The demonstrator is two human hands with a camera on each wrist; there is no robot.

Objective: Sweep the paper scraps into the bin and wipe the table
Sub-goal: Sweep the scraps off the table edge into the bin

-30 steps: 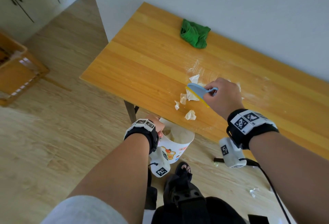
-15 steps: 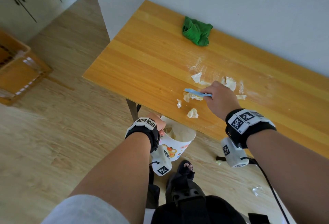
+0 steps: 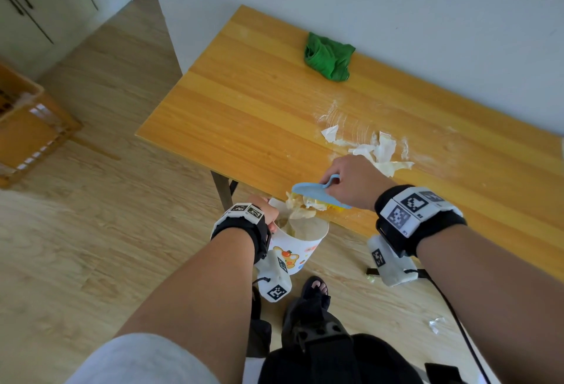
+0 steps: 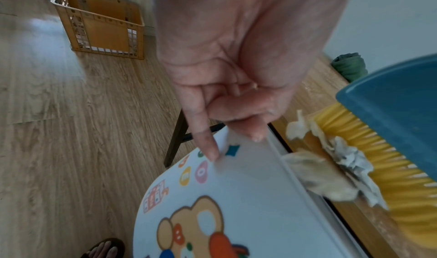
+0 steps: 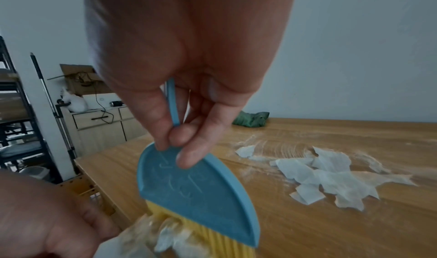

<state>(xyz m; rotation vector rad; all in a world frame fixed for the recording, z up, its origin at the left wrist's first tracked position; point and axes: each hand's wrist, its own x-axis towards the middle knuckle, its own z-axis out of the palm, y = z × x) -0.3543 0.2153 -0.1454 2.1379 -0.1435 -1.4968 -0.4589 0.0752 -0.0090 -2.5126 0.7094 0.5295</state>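
My right hand (image 3: 351,185) grips the handle of a small blue brush (image 3: 317,196) with yellow bristles (image 4: 383,168), held at the wooden table's (image 3: 259,115) near edge. Crumpled paper scraps (image 3: 300,205) hang off that edge under the bristles, over a white bin (image 3: 300,246) printed with a cartoon bear. My left hand (image 3: 264,208) pinches the bin's rim (image 4: 279,159) just below the table edge. More torn paper scraps (image 3: 378,151) lie on the table amid white dust. A green cloth (image 3: 328,55) lies crumpled by the wall.
An orange plastic crate (image 3: 27,127) stands on the wooden floor at the left. A scrap of paper (image 3: 436,324) lies on the floor at the right. My sandalled foot (image 3: 316,290) is beside the bin. A table leg (image 3: 222,194) stands near the bin.
My right hand has dragged the brush and a clump of scraps toward me, from the middle of the table to its near edge over the bin. My left hand still holds the bin.
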